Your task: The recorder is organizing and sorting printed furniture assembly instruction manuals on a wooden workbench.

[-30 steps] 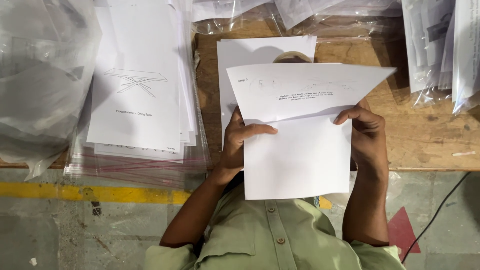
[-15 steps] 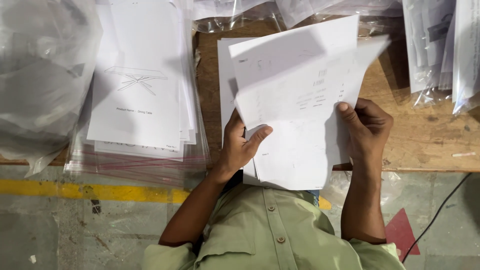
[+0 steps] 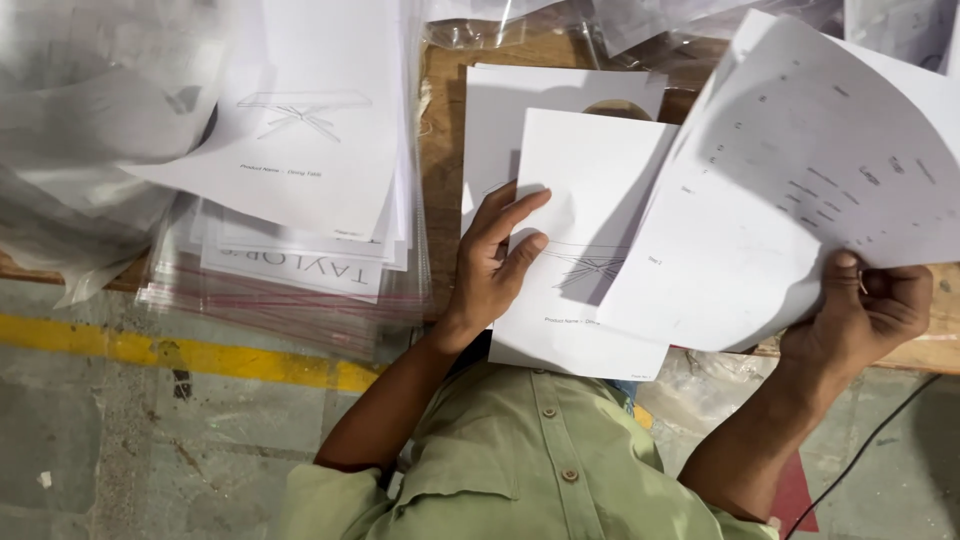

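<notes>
Fingers of the left hand point(image 3: 495, 255) lie spread and flat on a white printed sheet point(image 3: 580, 250) resting on the wooden table point(image 3: 445, 120), forearm angled up from the green shirt point(image 3: 520, 470). Right hand point(image 3: 865, 310) pinches the lower edge of a lifted, curling page point(image 3: 800, 190), thumb on top, just right of the flat sheet.

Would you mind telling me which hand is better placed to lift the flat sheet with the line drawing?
Probably the left hand: it lies on that sheet, while the right hand grips the raised printed sheet.
</notes>
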